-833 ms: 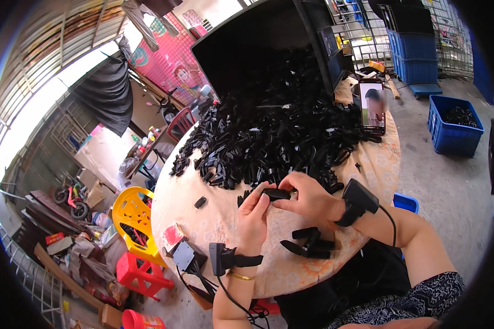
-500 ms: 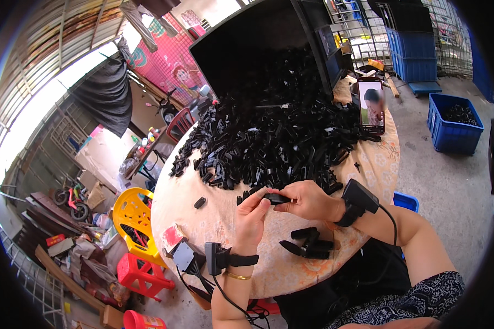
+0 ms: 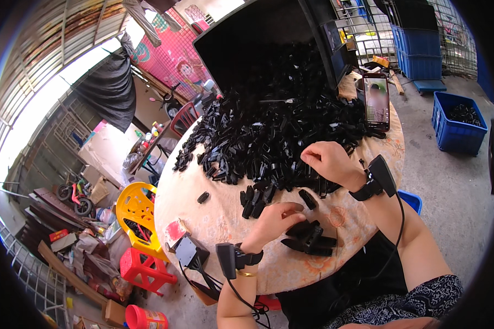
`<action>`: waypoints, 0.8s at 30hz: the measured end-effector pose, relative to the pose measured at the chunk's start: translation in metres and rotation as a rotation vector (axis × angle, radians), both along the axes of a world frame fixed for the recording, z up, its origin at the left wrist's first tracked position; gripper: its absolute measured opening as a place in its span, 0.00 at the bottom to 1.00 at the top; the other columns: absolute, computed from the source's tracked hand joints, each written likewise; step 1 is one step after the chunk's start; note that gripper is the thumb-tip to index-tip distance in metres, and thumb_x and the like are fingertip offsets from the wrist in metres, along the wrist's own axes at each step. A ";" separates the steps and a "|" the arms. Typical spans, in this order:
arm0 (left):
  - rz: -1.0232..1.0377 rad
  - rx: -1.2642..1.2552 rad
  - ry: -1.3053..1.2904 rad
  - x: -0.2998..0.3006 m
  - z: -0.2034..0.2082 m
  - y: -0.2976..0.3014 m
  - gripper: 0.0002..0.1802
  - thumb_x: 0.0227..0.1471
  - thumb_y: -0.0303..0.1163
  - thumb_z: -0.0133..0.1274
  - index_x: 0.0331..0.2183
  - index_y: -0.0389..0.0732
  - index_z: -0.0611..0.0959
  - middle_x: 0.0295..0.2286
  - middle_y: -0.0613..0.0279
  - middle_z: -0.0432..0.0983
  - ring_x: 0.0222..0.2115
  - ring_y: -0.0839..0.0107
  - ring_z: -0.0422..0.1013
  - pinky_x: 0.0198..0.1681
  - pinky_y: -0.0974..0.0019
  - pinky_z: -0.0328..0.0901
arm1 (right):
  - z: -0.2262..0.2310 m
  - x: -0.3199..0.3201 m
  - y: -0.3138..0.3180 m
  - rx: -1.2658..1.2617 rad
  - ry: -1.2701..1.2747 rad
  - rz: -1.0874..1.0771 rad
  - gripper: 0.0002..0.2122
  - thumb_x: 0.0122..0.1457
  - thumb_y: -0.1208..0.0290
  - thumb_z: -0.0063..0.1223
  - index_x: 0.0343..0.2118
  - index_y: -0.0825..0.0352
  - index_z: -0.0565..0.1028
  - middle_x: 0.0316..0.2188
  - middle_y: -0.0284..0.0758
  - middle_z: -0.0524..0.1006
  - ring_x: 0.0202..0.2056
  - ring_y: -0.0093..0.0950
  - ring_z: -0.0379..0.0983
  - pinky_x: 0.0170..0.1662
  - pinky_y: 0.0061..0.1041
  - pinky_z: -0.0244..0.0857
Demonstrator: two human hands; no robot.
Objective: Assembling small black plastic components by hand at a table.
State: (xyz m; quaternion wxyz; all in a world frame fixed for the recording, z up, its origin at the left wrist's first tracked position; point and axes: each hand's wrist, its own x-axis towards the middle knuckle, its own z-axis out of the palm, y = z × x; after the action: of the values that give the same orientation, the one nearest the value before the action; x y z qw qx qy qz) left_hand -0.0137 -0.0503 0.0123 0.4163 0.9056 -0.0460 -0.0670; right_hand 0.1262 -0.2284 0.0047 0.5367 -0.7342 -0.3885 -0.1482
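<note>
My left hand (image 3: 277, 222) is low over the table, its fingers stretched out at the edge of a small group of elongated black plastic pieces (image 3: 319, 249). A piece lies right beside its fingertips; whether they touch it is hard to see. My right hand (image 3: 332, 162) is over the near right edge of a large heap of black plastic pieces (image 3: 247, 142), fingers curled together. Anything between them is hidden against the black. One piece (image 3: 308, 199) lies between my hands, and several stand in a cluster (image 3: 252, 200) left of it.
A large black open box (image 3: 258, 49) stands behind the heap. A phone (image 3: 376, 104) stands upright at the right. A lone black piece (image 3: 203, 197) and a wired device box (image 3: 192, 249) are at the left. A yellow chair (image 3: 127, 205) and a blue crate (image 3: 460, 123) flank the table.
My hands were together on one black piece and have parted. The left moved down and right to the small group, where another piece now lies; the right rose to the heap.
</note>
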 end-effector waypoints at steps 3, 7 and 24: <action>0.120 0.145 -0.241 0.006 -0.012 0.002 0.11 0.44 0.28 0.58 0.34 0.36 0.82 0.26 0.57 0.77 0.25 0.67 0.71 0.32 0.67 0.65 | -0.006 -0.001 0.006 -0.144 -0.130 -0.036 0.06 0.48 0.71 0.54 0.27 0.67 0.77 0.24 0.38 0.76 0.29 0.36 0.73 0.33 0.30 0.67; 0.453 0.485 -0.795 0.018 -0.022 0.016 0.08 0.41 0.29 0.59 0.28 0.39 0.82 0.28 0.54 0.74 0.33 0.54 0.67 0.39 0.59 0.62 | -0.011 -0.009 0.006 -0.297 -0.210 -0.025 0.06 0.46 0.75 0.50 0.27 0.64 0.78 0.29 0.35 0.76 0.35 0.36 0.70 0.38 0.32 0.66; 0.456 0.626 -0.770 0.013 -0.030 0.007 0.11 0.41 0.28 0.58 0.31 0.36 0.79 0.31 0.53 0.72 0.36 0.53 0.65 0.41 0.57 0.61 | -0.023 -0.002 0.008 -0.623 -0.353 -0.120 0.10 0.41 0.69 0.61 0.29 0.58 0.75 0.31 0.25 0.72 0.40 0.28 0.64 0.42 0.34 0.55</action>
State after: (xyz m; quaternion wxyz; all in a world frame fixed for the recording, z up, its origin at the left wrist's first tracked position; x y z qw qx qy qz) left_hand -0.0004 -0.0429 -0.0179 0.0837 0.9324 0.0247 0.3509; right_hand 0.1245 -0.2206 -0.0187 0.2023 -0.8471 -0.4579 -0.1784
